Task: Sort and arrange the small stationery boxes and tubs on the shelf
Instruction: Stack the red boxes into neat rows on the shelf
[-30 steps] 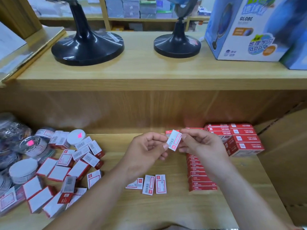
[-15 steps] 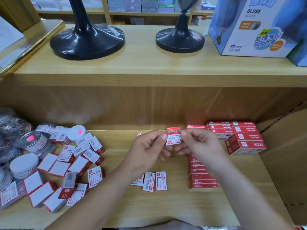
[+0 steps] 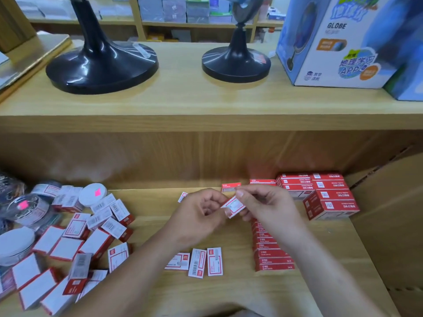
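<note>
A small white-and-red box (image 3: 234,206) hangs tilted above the lower shelf (image 3: 229,291), pinched between my right hand (image 3: 265,205) and my left hand (image 3: 199,213). Three more small boxes (image 3: 198,262) lie flat side by side below my hands. A neat row of red boxes (image 3: 271,251) runs toward me under my right wrist. Larger red boxes (image 3: 325,195) are stacked at the back right. A loose heap of red-and-white boxes (image 3: 80,243) and round tubs (image 3: 92,194) covers the left side.
The upper shelf carries two black globe stands (image 3: 100,65) and a blue globe carton (image 3: 338,42). A cardboard wall (image 3: 393,213) closes the lower shelf on the right. Two single boxes (image 3: 231,186) stand near the back wall behind my hands.
Both hands stayed together over the shelf's middle, turning the small box; it went from upright to level to tilted, now lying slightly lower between my fingers.
</note>
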The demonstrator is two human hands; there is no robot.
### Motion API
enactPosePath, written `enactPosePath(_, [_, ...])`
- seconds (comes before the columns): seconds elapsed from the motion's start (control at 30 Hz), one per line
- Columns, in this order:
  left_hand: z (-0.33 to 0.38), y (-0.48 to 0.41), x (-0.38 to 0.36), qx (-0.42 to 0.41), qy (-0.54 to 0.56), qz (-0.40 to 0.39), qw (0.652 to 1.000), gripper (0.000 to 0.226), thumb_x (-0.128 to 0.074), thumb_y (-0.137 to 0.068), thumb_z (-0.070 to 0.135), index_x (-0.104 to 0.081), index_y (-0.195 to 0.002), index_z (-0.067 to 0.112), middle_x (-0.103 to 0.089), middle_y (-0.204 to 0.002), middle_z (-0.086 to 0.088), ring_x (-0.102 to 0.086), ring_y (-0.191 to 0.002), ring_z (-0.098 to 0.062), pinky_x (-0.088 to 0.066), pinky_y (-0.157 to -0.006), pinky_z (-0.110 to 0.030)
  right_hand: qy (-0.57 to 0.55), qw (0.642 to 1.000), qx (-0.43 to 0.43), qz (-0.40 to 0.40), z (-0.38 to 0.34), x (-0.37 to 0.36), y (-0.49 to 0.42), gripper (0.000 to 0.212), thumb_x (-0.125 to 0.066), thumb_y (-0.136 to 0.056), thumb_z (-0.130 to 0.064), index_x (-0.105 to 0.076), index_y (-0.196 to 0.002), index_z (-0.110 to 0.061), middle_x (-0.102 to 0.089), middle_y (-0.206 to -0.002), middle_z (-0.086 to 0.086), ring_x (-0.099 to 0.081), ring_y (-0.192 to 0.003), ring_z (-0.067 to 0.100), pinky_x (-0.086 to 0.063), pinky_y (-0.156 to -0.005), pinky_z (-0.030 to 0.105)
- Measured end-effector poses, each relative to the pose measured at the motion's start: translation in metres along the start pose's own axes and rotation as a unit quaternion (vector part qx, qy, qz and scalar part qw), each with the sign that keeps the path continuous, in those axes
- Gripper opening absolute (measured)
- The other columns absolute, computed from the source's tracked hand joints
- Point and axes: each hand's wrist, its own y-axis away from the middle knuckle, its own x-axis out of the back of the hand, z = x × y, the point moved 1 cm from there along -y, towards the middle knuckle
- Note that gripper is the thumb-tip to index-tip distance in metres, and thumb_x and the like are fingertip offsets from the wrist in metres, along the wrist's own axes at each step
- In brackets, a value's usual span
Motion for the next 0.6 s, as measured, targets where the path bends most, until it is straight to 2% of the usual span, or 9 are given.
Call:
enactPosePath(0.07, [0.001, 0.002, -0.006, 0.010, 0.035, -0.010, 0.999, 0.009, -0.070, -0.095, 0.010, -0.064, -0.101, 0.010, -0.076, -0.084, -0.011, -0.073, -0.076, -0.022, -0.058, -0.069, -0.036, -0.042, 0.999, -0.011, -0.001, 0.004, 0.002, 0.001, 0.026, -0.082, -0.080, -0.007, -0.074, -0.104, -0.012, -0.074, -0.082, 0.006, -0.068, -0.069, 0.016, -0.057, -0.061, 0.029])
enactPosePath(0.13, [0.002, 0.004, -0.010, 0.020, 0.078, -0.022, 0.996, 0.011, -0.066, -0.098, 0.010, -0.059, -0.105, 0.005, -0.078, -0.091, -0.011, -0.076, -0.087, -0.027, -0.060, -0.075, -0.037, -0.028, 0.999, -0.001, -0.018, 0.006, 0.005, 0.003, 0.022, -0.080, -0.080, -0.002, -0.075, -0.099, -0.012, -0.077, -0.084, 0.004, -0.070, -0.073, 0.014, -0.057, -0.063, 0.027])
enactPosePath(0.17, [0.002, 0.005, -0.011, 0.014, 0.073, -0.023, 0.997, 0.010, -0.067, -0.098, 0.011, -0.060, -0.105, 0.009, -0.078, -0.093, -0.010, -0.075, -0.090, -0.028, -0.060, -0.078, -0.039, -0.008, 0.999, 0.011, -0.031, 0.008, 0.006, 0.004, 0.018, -0.078, -0.083, 0.000, -0.076, -0.095, -0.013, -0.078, -0.083, 0.002, -0.070, -0.073, 0.010, -0.056, -0.063, 0.024])
enactPosePath(0.27, [-0.009, 0.000, -0.014, -0.047, -0.023, 0.027, 0.998, 0.028, -0.079, -0.087, 0.014, -0.067, -0.104, 0.034, -0.076, -0.100, 0.005, -0.070, -0.088, -0.017, -0.056, -0.076, -0.037, 0.102, 0.992, 0.063, -0.029, 0.011, 0.009, 0.003, 0.022, -0.071, -0.088, 0.002, -0.078, -0.097, -0.018, -0.073, -0.077, -0.011, -0.063, -0.065, -0.002, -0.047, -0.063, 0.013])
enactPosePath(0.33, [-0.010, -0.002, -0.016, -0.101, -0.075, 0.066, 0.990, 0.042, -0.080, -0.083, 0.010, -0.068, -0.111, 0.039, -0.071, -0.103, 0.015, -0.063, -0.080, -0.007, -0.050, -0.068, -0.025, 0.201, 0.974, 0.106, -0.027, 0.010, 0.011, 0.002, 0.022, -0.072, -0.089, -0.002, -0.079, -0.102, -0.018, -0.062, -0.081, -0.013, -0.059, -0.066, -0.003, -0.043, -0.066, 0.010])
enactPosePath(0.37, [-0.009, -0.003, -0.017, -0.132, -0.112, 0.074, 0.982, 0.041, -0.079, -0.083, 0.009, -0.070, -0.113, 0.036, -0.070, -0.101, 0.017, -0.061, -0.079, -0.004, -0.047, -0.068, -0.020, 0.233, 0.965, 0.118, -0.030, 0.010, 0.012, 0.001, 0.021, -0.072, -0.089, -0.003, -0.079, -0.102, -0.018, -0.061, -0.085, -0.011, -0.060, -0.069, -0.002, -0.044, -0.068, 0.011])
enactPosePath(0.43, [-0.009, -0.006, -0.015, -0.187, -0.227, 0.089, 0.952, 0.029, -0.078, -0.084, 0.015, -0.073, -0.109, 0.031, -0.070, -0.095, 0.018, -0.061, -0.085, -0.007, -0.047, -0.075, -0.021, 0.241, 0.963, 0.119, -0.026, 0.011, 0.014, -0.002, 0.020, -0.074, -0.088, -0.004, -0.078, -0.101, -0.019, -0.067, -0.089, -0.004, -0.064, -0.071, 0.002, -0.052, -0.073, 0.019])
enactPosePath(0.5, [-0.016, -0.009, -0.010, -0.190, -0.318, 0.108, 0.923, 0.020, -0.077, -0.083, 0.022, -0.074, -0.100, 0.032, -0.068, -0.087, 0.022, -0.058, -0.087, -0.005, -0.048, -0.079, -0.026, 0.206, 0.973, 0.109, -0.003, 0.011, 0.018, -0.003, 0.020, -0.074, -0.087, -0.006, -0.076, -0.104, -0.017, -0.072, -0.087, -0.003, -0.066, -0.073, 0.008, -0.057, -0.075, 0.029])
enactPosePath(0.6, [-0.032, -0.019, -0.009, -0.146, -0.329, 0.139, 0.923, 0.019, -0.079, -0.081, 0.019, -0.076, -0.094, 0.032, -0.061, -0.071, 0.026, -0.053, -0.078, -0.003, -0.048, -0.073, -0.030, 0.180, 0.977, 0.114, 0.032, 0.010, 0.027, 0.001, 0.013, -0.074, -0.089, -0.013, -0.077, -0.100, -0.019, -0.075, -0.085, -0.007, -0.068, -0.078, 0.004, -0.055, -0.076, 0.019])
